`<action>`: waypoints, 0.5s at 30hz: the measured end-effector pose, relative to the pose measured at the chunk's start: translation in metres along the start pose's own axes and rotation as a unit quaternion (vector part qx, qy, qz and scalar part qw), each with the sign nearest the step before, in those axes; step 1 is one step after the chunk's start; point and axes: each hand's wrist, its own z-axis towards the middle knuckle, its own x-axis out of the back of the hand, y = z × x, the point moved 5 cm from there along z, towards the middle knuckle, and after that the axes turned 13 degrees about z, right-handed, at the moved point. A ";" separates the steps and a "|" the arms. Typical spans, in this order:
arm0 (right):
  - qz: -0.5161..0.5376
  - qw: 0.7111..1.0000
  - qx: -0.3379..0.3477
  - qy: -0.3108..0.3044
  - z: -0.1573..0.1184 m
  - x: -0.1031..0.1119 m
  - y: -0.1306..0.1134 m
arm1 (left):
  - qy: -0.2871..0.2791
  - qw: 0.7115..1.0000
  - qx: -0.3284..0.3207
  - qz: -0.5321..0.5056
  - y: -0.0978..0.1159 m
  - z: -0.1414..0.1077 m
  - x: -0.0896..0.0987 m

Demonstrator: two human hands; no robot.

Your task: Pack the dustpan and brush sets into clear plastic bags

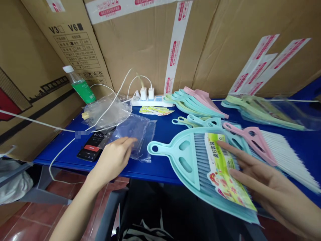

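A light-blue dustpan (184,190) with a matching brush (184,157) lying in it juts over the table's front edge. On the brush's bristles rests a green and yellow printed card (218,164). My right hand (260,184) is at the right side of this set, its fingers apart, index finger and thumb on the card; its other fingers are partly hidden beneath. My left hand (119,155) is over clear plastic bags (142,140), fingers bent and close together at the bags' near side. Whether it pinches the film is too small to tell.
Stacked dustpans (190,103), a pink brush (260,142) and bagged sets (265,112) lie behind and right. A phone (91,147), crumpled plastic (107,112), a bottle (84,90), a power strip (159,101) with cables and cards (154,110) are also there.
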 end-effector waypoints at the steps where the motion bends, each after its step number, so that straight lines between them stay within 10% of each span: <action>1: 0.008 1.000 -0.002 0.011 0.002 -0.001 -0.002 | -0.020 0.999 0.037 0.028 0.001 0.009 -0.001; 7: 0.012 0.999 0.031 0.008 0.022 -0.016 -0.001 | -0.166 0.979 0.078 0.090 0.017 0.042 -0.017; 15: 0.016 0.999 0.032 -0.028 0.030 -0.030 0.013 | -0.142 0.985 0.081 0.054 0.015 0.037 -0.019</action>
